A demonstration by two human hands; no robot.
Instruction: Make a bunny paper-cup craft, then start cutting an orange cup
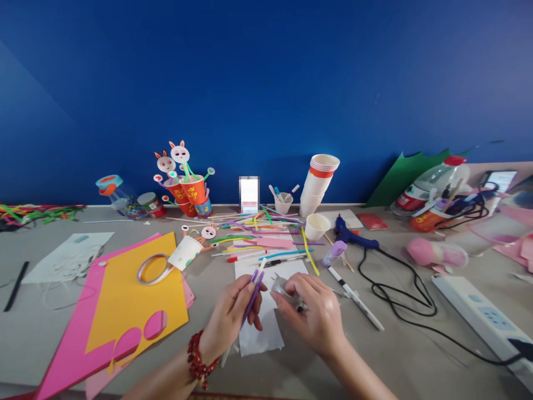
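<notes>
Two hands, close but apart, over a crowded table

By the near edge of the table [416, 375], the left hand [233, 305] grips purple strips [252, 294] and a white stick [262, 266] between thumb and fingers. Just beside it, the right hand [316, 311] is curled around a grey object [280, 285], mostly hidden by the fingers. The purple strips tilt upward over white paper [262, 339], left of the grey object's tip.

Toward the near left corner, a pink sheet [75, 344] lies partly under a yellow sheet [125, 305] with round holes cut in it. A roll of tape [140, 273] rests on the yellow one. Along the right edge runs a power strip [485, 316]; a black cable [458, 349] sprawls between it and the right hand, with a marker [362, 306] nearer the fingers.

Straight beyond the hands, a heap of coloured strips [258, 241] blocks the middle, flanked on the right by a purple glue stick [333, 254] and a blue glue gun [353, 236].

At the far edge stand red cups [192, 190] with rabbit-faced figures, a leaning stack of paper cups [314, 186] and, toward the right corner, a large bottle [433, 183].
</notes>
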